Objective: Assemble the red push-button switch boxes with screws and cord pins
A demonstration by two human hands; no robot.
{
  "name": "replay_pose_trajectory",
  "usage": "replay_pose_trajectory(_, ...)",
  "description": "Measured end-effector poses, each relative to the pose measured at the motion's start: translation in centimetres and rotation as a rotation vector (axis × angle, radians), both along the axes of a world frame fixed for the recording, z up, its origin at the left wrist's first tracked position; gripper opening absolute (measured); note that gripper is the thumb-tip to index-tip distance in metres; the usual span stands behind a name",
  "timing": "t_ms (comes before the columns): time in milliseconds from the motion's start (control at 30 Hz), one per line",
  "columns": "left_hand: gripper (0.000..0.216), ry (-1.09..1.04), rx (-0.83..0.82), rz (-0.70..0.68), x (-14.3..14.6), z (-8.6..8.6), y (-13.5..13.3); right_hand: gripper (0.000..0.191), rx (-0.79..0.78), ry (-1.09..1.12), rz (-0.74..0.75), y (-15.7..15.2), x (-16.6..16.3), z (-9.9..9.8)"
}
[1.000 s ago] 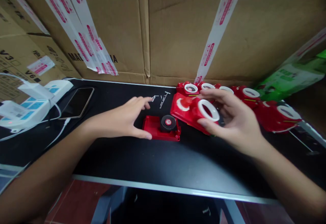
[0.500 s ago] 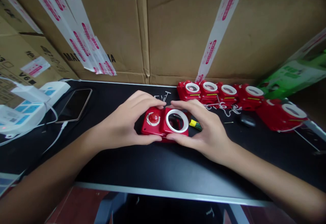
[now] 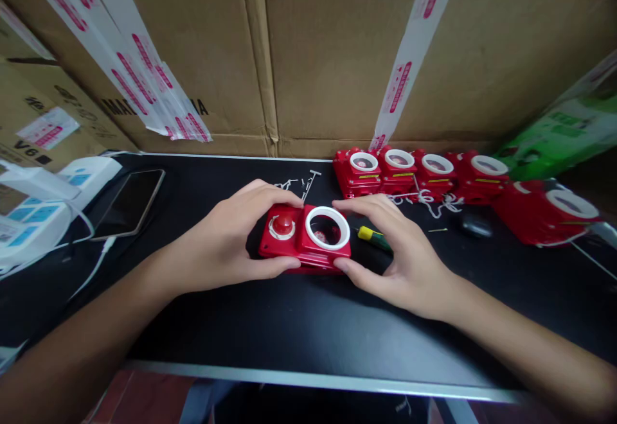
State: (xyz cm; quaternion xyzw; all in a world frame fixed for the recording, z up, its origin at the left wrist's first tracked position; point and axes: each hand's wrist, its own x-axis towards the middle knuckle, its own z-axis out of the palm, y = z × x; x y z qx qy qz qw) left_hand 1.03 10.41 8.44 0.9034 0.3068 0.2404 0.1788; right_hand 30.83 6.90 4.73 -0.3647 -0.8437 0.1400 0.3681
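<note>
In front of me on the black table (image 3: 308, 327) is a red alarm box (image 3: 299, 252) with a small red dome lamp (image 3: 282, 223) on its left. A white ring (image 3: 348, 230) frames a round dark window on its right half. My left hand (image 3: 219, 238) grips the box's left part, thumb on the near edge and fingers over the far edge. At the right end, my right hand (image 3: 414, 263) touches the corners with thumb and fingertips, its palm apart from the box. A gap shows along the near edge, between the upper and lower parts. Behind my right fingers lies a yellow-and-green screwdriver (image 3: 369, 234).
Several similar red boxes (image 3: 359, 180) with white cords stand along the back right. A black computer mouse (image 3: 475, 225) lies before them. On the left are a phone (image 3: 132, 202) and a white power strip (image 3: 91, 173). A tall cardboard box (image 3: 318, 77) backs the table.
My right hand has shifted right on the box, uncovering more of the white ring and screwdriver. The left grip looks the same. The whole view has shifted slightly.
</note>
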Motion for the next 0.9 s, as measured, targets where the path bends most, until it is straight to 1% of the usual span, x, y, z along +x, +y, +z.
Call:
replay_pose_trajectory(133, 0.058, 0.058, -0.007, 0.01, 0.2, -0.3, 0.0, 0.057, 0.029, 0.022, 0.025, 0.1, 0.0, -0.6)
replay_pose_trajectory(300, 0.063, 0.103, 0.007, 0.003, 0.3, -0.8, 0.1, 0.056, 0.039, 0.004, 0.027, 0.2, -0.1, -0.6)
replay_pose_trajectory(467, 0.065, 0.135, -0.012, 0.007, 0.3, -1.1, 0.2, 0.057, 0.023, -0.01, 0.034, 0.4, -0.2, -0.8)
replay_pose_trajectory(900, 0.066, 0.164, -0.002, -0.017, 0.4, -1.5, 0.3, 0.052, 0.022, -0.034, 0.05, 0.4, -0.2, -0.8)
